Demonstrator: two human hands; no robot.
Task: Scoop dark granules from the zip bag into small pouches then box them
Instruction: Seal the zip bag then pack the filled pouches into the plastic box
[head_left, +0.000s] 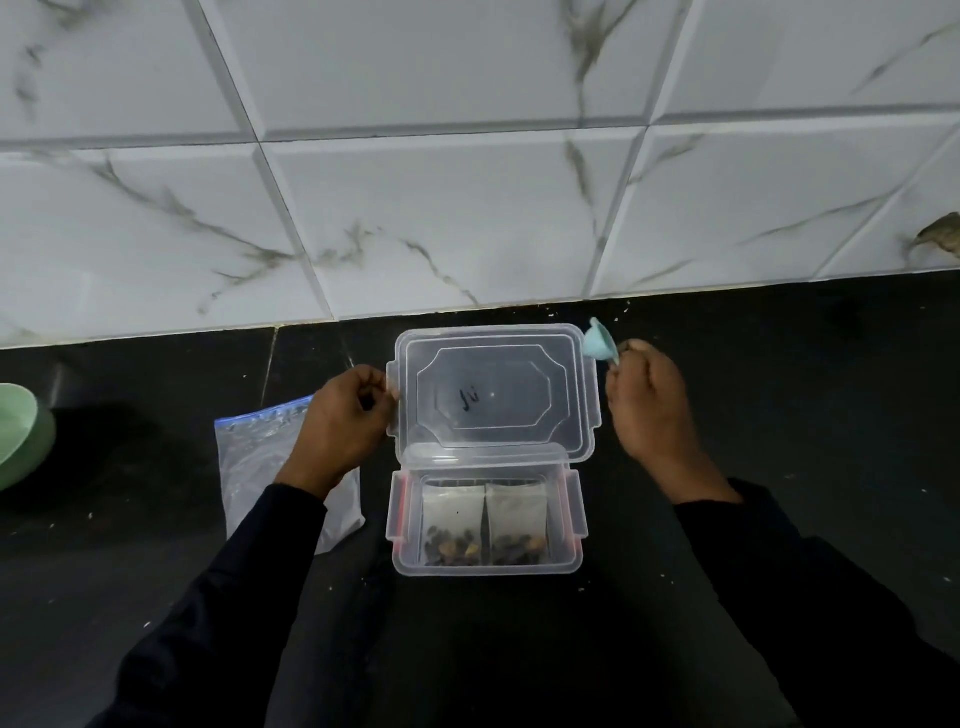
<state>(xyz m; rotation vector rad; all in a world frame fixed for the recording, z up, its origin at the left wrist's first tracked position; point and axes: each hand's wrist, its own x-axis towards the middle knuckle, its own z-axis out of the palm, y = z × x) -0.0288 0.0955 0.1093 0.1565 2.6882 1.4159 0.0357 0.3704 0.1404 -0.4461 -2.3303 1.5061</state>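
Fingers, left (371, 387): we log them curled at the left side flap of the hinged lid (493, 400), apparently pinching it. The left hand (345, 415) sits just beside that edge.

Fingers, right (631, 353): closed round the handle of a small teal scoop (597, 340), bowl turned up and away. The right hand (649, 405) hovers off the lid's right edge, and we cannot tell whether it touches it.

Lid: clear, thin, stiff plastic with a raised octagonal panel and a dark scribble. It stands open behind the box. We judge it light and a little springy, best taken by a side flap or the far rim.

Box (485, 564): clear rectangular tub with rounded corners and red-lined snap flaps at both sides, resting on the counter (779, 415). We judge it light and prone to sliding on the polished surface, so we would steady it when latching.

Pouches: two small pale sachets, left (454, 512) and right (517, 509), side by side inside the box, each with dark granules settled at its near end. We judge them soft, limp and nearly weightless, and would pinch them by the empty upper part.

Zip bag (260, 452): crinkled clear film with a blue closure strip, flat on the counter to the left, partly under the left sleeve.

Counter: black, glossy, speckled with crumbs.

Also present: a pale green bowl (21, 436) at the left edge and a white marble-veined tiled wall (467, 208).
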